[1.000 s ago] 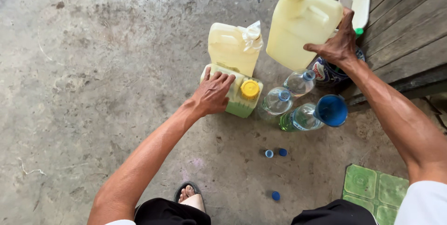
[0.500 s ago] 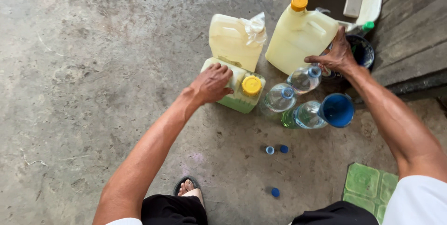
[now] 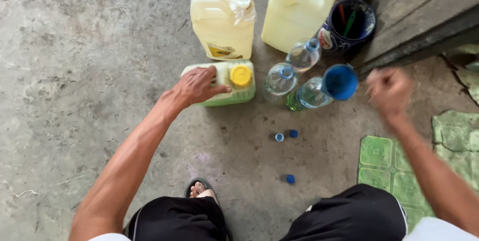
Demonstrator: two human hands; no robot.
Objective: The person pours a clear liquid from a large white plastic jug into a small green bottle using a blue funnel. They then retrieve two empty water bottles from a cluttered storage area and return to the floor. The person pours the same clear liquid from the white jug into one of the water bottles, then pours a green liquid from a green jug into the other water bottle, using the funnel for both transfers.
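Resting on the green jug with the yellow cap, the left hand grips its top; the blurred right hand hangs empty, its grip unreadable, above the concrete floor.

Right hand is off the big yellow-capped jug it gripped earlier, now pulled back, blurred, in the air near the blue funnel. Jug stands free by the dark bucket.

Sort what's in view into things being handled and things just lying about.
In hand: left hand gripping the yellow-capped jug; right hand blurred, holding nothing, beside the blue funnel and clear bottles.

Lying about: loose blue caps, green mat, dark bucket.
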